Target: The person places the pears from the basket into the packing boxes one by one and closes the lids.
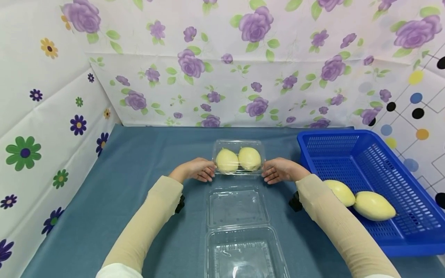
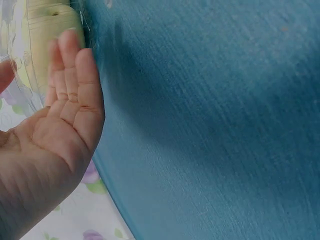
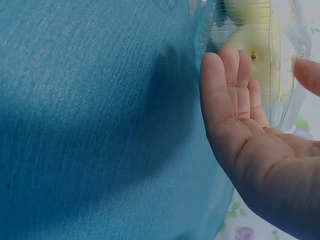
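A closed clear plastic fruit box [image 1: 239,146] with two pale yellow melon-like fruits [image 1: 227,160] inside sits toward the back of the cloth. My left hand [image 1: 199,170] is at the box's left side, its fingers nearly straight in the left wrist view. On the opposite side is my right hand [image 1: 278,170], palm facing the box, with the fingers [image 3: 214,75] extended and the thumb apart. Whether either hand actually touches the plastic is hard to tell. Nearer me lies a second clear box [image 1: 240,255], opened flat, its lid [image 1: 238,206] toward the back.
A blue plastic basket [image 1: 413,231] stands at the right, with two more yellow fruits [image 1: 374,205] in it, partly behind my right sleeve. Blue cloth [image 1: 146,154] covers the table. Flowered sheets [image 1: 226,92] rise behind and at the left.
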The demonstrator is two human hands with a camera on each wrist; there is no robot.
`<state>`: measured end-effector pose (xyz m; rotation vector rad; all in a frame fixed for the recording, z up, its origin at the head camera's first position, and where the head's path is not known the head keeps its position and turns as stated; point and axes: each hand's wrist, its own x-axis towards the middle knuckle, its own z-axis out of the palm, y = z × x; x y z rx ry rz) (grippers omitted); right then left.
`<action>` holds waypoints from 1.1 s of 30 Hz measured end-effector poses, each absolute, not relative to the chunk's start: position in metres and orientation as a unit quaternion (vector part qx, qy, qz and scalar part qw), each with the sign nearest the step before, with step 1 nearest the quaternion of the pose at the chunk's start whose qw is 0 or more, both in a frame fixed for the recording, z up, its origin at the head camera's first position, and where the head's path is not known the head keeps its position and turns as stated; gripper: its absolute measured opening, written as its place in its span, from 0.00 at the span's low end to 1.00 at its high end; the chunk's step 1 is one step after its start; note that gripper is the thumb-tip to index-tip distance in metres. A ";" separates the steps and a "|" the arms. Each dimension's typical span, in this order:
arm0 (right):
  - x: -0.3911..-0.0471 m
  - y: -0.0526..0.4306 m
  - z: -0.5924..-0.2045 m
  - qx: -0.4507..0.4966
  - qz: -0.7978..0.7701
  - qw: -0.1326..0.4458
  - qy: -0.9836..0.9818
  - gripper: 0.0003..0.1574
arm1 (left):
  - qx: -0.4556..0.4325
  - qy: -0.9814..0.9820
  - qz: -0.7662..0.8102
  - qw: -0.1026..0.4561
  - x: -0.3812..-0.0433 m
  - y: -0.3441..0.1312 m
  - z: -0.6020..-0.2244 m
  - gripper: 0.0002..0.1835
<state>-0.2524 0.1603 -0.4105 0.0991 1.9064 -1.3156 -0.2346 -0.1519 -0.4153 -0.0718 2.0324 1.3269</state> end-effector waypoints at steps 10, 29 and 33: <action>-0.253 0.159 -0.408 0.050 -0.508 0.417 0.752 0.27 | -0.029 0.778 0.523 0.347 -0.237 -0.149 -0.418 0.18; -0.257 0.159 -0.411 0.052 -0.574 0.393 0.717 0.24 | -0.026 0.772 0.561 0.297 -0.240 -0.143 -0.426 0.19; -0.258 0.157 -0.415 0.056 -0.584 0.376 0.717 0.25 | -0.033 0.765 0.578 0.280 -0.241 -0.140 -0.428 0.19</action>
